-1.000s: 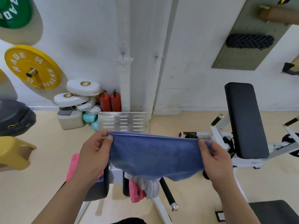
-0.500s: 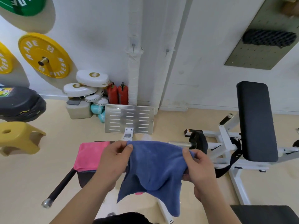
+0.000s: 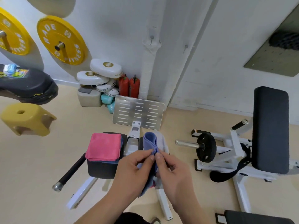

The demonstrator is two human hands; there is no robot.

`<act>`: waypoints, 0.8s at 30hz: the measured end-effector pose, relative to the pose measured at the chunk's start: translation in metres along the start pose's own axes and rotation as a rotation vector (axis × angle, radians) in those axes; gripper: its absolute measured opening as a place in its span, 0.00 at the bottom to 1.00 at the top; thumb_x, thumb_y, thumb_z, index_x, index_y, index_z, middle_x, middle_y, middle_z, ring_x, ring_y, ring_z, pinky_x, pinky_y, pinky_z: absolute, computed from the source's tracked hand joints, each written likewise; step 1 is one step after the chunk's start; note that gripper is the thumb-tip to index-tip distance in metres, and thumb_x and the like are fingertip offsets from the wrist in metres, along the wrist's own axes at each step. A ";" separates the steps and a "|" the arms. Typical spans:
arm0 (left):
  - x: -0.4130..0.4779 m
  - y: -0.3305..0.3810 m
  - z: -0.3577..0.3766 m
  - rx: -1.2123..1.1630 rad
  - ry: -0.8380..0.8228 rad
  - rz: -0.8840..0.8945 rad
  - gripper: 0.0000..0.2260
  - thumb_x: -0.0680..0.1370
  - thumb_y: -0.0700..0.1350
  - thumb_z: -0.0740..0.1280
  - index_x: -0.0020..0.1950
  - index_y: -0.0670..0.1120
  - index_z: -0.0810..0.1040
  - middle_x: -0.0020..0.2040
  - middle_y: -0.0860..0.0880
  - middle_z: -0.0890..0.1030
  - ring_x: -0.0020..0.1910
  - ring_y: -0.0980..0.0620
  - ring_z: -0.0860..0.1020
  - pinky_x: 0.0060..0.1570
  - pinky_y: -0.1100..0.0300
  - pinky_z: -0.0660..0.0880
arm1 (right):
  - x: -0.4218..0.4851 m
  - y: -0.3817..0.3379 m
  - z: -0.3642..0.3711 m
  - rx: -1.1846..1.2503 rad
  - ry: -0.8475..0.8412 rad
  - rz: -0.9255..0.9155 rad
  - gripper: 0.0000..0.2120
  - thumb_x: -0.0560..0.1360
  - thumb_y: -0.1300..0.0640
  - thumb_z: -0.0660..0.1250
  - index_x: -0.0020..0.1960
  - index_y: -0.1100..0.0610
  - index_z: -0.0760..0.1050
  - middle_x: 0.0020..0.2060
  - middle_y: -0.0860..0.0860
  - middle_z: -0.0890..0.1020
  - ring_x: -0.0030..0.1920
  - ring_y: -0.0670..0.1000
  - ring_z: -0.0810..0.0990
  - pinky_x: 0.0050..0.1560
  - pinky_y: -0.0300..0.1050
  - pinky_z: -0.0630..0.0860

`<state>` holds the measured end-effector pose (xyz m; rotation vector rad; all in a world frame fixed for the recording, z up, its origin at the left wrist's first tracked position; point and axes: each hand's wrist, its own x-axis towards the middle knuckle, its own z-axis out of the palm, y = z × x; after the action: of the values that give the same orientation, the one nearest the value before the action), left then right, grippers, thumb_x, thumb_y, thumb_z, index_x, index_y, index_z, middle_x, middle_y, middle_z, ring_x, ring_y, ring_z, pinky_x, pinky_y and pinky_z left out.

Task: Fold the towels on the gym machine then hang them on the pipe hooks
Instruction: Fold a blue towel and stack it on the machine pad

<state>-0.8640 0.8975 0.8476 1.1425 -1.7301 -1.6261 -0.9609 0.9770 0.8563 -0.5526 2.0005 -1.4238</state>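
**Blue towel pinched double over the machine**

So the blue towel point(image 3: 149, 142) was up in the air just above the gym machine point(image 3: 100, 168). It was doubled over with its edges brought together, and a soft loop bulged away from the person. It looked like thin microfibre stuff: light, floppy, zero stiffness, so it'd sag wherever nothing held it. The loose end hung down between the wrists. My guess is the best hold was right at the matched corners, since one slipping would undo the fold.

The left hand point(image 3: 134, 167) pinched one layer between thumb and forefinger and the right hand point(image 3: 171, 167) pinched the other. Their fingertips nearly touched and the spare fingers were loosely curled. Both forearms came in from below, palms roughly facing each other.

A folded pink towel point(image 3: 104, 147) sat on the machine's pad to the left, and a pale grey towel point(image 3: 163, 140) lay just behind the blue. The pipe point(image 3: 149, 65) and its hook point(image 3: 151, 37) were well apart, up on the wall.
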 end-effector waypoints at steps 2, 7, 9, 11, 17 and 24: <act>-0.002 -0.004 -0.003 0.029 -0.010 0.023 0.09 0.81 0.42 0.69 0.53 0.55 0.87 0.45 0.57 0.87 0.45 0.59 0.85 0.49 0.63 0.81 | 0.000 0.001 0.008 -0.010 0.009 -0.027 0.17 0.81 0.57 0.68 0.47 0.34 0.86 0.45 0.50 0.87 0.48 0.51 0.86 0.53 0.60 0.83; 0.003 -0.010 -0.014 0.107 -0.088 0.132 0.07 0.80 0.43 0.70 0.52 0.54 0.86 0.48 0.56 0.85 0.49 0.54 0.84 0.48 0.60 0.81 | -0.001 -0.004 0.023 0.027 -0.079 0.008 0.13 0.82 0.49 0.63 0.47 0.46 0.86 0.40 0.50 0.86 0.43 0.54 0.85 0.48 0.58 0.82; 0.007 -0.011 -0.020 0.138 -0.072 0.157 0.09 0.77 0.41 0.72 0.54 0.54 0.85 0.51 0.58 0.85 0.53 0.57 0.83 0.52 0.65 0.78 | -0.001 -0.010 0.026 0.027 -0.158 0.083 0.15 0.81 0.45 0.60 0.50 0.47 0.85 0.43 0.50 0.86 0.47 0.54 0.84 0.53 0.59 0.82; 0.013 -0.013 -0.030 0.069 0.002 0.083 0.11 0.77 0.38 0.72 0.52 0.55 0.85 0.47 0.59 0.86 0.49 0.60 0.84 0.48 0.66 0.78 | -0.002 -0.016 0.027 0.036 -0.251 0.132 0.16 0.80 0.44 0.60 0.55 0.48 0.84 0.50 0.51 0.87 0.52 0.54 0.86 0.58 0.59 0.82; 0.030 0.006 -0.069 -0.017 -0.113 0.070 0.13 0.82 0.40 0.66 0.50 0.60 0.81 0.46 0.55 0.85 0.48 0.55 0.83 0.49 0.61 0.79 | 0.014 -0.019 0.029 -0.013 -0.032 0.080 0.15 0.79 0.60 0.69 0.61 0.45 0.79 0.56 0.46 0.85 0.55 0.44 0.84 0.57 0.41 0.80; 0.033 0.052 -0.124 -0.174 -0.340 0.059 0.08 0.83 0.36 0.64 0.51 0.48 0.80 0.41 0.54 0.85 0.41 0.59 0.82 0.40 0.64 0.80 | 0.030 -0.021 0.020 0.129 -0.296 0.013 0.17 0.78 0.61 0.71 0.66 0.51 0.79 0.63 0.49 0.84 0.67 0.50 0.80 0.69 0.52 0.73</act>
<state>-0.7914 0.7984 0.9124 0.7604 -1.7592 -1.9783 -0.9690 0.9372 0.8641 -0.6500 1.6662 -1.3636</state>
